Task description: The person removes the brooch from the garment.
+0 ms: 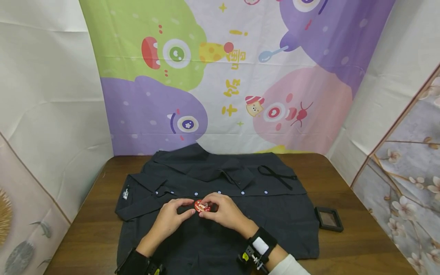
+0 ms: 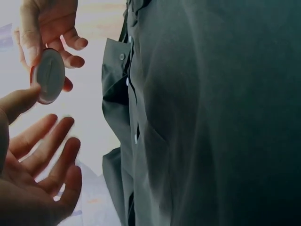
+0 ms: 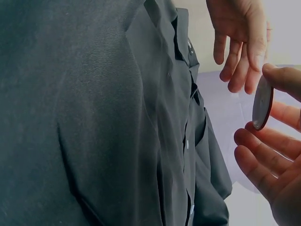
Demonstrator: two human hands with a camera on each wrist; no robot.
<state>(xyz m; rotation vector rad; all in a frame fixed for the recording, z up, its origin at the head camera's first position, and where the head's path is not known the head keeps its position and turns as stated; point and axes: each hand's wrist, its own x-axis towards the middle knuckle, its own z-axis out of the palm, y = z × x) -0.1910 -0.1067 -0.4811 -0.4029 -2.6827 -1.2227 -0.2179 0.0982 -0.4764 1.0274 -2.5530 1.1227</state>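
Note:
In the head view a round red button badge (image 1: pixel 202 206) is held just above a dark shirt (image 1: pixel 220 233) spread on the table. My right hand (image 1: pixel 227 214) pinches the badge between thumb and fingers. My left hand (image 1: pixel 170 218) is at its other side, fingers spread. The left wrist view shows the badge's pale back (image 2: pixel 51 77) with a thin pin across it, the left thumb touching its edge. From the right wrist, the badge (image 3: pixel 262 106) appears nearly edge-on beside the left hand (image 3: pixel 240 33). Small pale buttons run along the shirt's placket.
A thin black ribbon (image 1: pixel 276 176) lies crossed on the shirt's upper right. A small black square frame (image 1: pixel 329 219) rests on the wooden table (image 1: pixel 357 244) beside the shirt's right edge. Behind the table hangs a cartoon-printed cloth (image 1: pixel 220 141).

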